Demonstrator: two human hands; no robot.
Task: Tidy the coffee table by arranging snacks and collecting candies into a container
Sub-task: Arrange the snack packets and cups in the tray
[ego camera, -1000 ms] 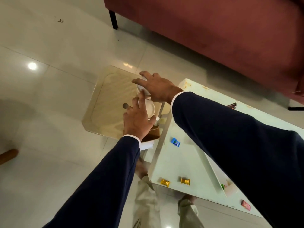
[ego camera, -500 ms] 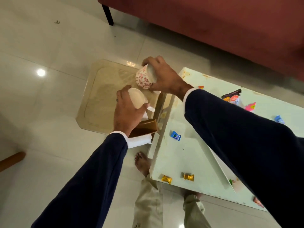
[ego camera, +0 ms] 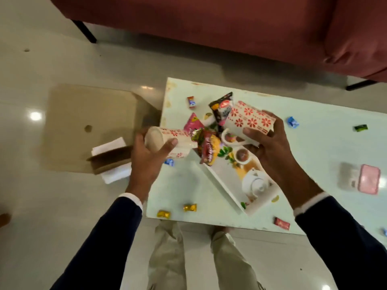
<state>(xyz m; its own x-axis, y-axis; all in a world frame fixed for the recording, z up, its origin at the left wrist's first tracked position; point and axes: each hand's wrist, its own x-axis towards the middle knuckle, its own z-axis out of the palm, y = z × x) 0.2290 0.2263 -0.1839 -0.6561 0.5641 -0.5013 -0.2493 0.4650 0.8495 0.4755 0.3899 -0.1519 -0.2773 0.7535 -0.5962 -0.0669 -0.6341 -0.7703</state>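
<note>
My left hand (ego camera: 147, 158) grips a white mug with red flowers (ego camera: 178, 141), held on its side above the table's left edge. In my right hand (ego camera: 270, 147) is a second flowered mug (ego camera: 249, 120), also tilted, over the pile of snack packets (ego camera: 209, 143). Under both lies a white tray (ego camera: 240, 185) printed with a teapot, on the pale coffee table (ego camera: 314, 164). Wrapped candies are scattered about: two gold ones (ego camera: 189, 207) near the front edge, a blue one (ego camera: 292, 122), a green one (ego camera: 360, 127), a red one (ego camera: 281, 223).
A pink-lidded container (ego camera: 369, 182) stands at the table's right. To the left is a low glass side table (ego camera: 88, 126) with a brown box and white napkins (ego camera: 111, 158). A red sofa (ego camera: 230, 24) runs along the back. My legs stand at the table's front edge.
Both hands carried the two mugs from the glass side table to the right, over the coffee table. The view swung right, showing the tray, snacks and more candies.
</note>
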